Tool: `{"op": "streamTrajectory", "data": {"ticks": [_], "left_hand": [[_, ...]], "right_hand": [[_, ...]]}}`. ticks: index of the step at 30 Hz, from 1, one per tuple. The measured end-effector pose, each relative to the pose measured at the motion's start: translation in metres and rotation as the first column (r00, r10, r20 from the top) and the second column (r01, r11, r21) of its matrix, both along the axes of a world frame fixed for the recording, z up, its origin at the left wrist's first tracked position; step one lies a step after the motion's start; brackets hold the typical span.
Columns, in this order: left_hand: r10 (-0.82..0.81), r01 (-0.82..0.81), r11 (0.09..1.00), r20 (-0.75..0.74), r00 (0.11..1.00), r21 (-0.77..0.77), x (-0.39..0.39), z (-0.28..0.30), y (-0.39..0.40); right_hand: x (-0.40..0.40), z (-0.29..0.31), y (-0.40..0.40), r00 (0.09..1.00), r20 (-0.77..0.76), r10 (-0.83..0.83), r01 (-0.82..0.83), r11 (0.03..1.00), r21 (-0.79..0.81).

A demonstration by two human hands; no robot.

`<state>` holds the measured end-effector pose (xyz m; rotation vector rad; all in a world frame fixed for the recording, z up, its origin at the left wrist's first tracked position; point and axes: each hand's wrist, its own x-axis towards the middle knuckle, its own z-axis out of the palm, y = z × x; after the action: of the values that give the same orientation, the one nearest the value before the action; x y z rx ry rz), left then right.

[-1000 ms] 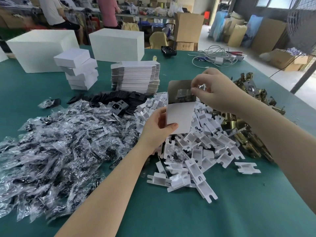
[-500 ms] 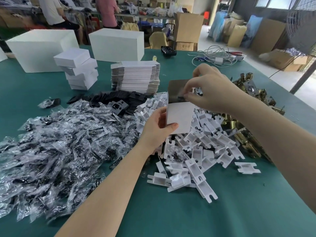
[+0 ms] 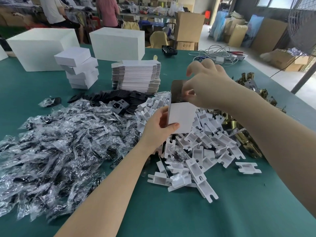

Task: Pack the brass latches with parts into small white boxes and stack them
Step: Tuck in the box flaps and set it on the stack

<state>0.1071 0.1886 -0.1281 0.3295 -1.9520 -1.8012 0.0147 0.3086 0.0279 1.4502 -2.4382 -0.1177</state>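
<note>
Fingers of the left hand (image 3: 159, 127) grip the small white box (image 3: 182, 117) at centre frame. Right hand (image 3: 207, 86) pinches its open top flap (image 3: 177, 90), above the white plastic inserts (image 3: 203, 151).

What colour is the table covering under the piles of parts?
Dark teal green, plain with no pattern, clearest on the bare table in the head view.

Two bare forearms reach in from the lower edge, no sleeves, watch, rings or gloves visible on the left hand (image 3: 158, 129) or right hand (image 3: 207, 88).
</note>
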Motion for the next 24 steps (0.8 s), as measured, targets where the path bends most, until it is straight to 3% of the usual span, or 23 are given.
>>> {"op": "streamTrajectory", "data": {"ticks": [5,9,13,20,22,24], "left_hand": [[-0.006,0.006,1.0,0.007,1.0,0.013,0.001,0.001,0.0],[0.006,-0.006,1.0,0.003,1.0,0.027,0.0,0.002,0.001],[0.009,-0.009,1.0,0.006,1.0,0.01,0.001,0.003,0.001],[0.009,-0.008,1.0,0.031,0.999,-0.029,0.001,0.003,0.0],[0.012,-0.011,0.999,0.037,0.999,-0.042,0.001,0.002,0.0],[0.015,-0.013,0.999,0.04,0.999,-0.042,0.001,0.002,0.0]], "right_hand": [[-0.003,0.007,-0.006,0.993,0.111,-0.048,0.041,0.997,0.063],[-0.009,0.004,-0.003,0.984,0.18,-0.01,0.016,0.999,-0.035],[-0.006,0.003,-0.001,0.993,0.111,0.046,-0.045,0.999,-0.005],[-0.007,0.009,-0.022,0.993,-0.095,0.067,-0.044,0.973,0.228],[-0.011,0.008,-0.028,0.998,-0.046,0.033,-0.019,0.964,0.265],[-0.015,0.01,-0.027,0.994,0.107,-0.032,0.003,0.966,0.258]]}}
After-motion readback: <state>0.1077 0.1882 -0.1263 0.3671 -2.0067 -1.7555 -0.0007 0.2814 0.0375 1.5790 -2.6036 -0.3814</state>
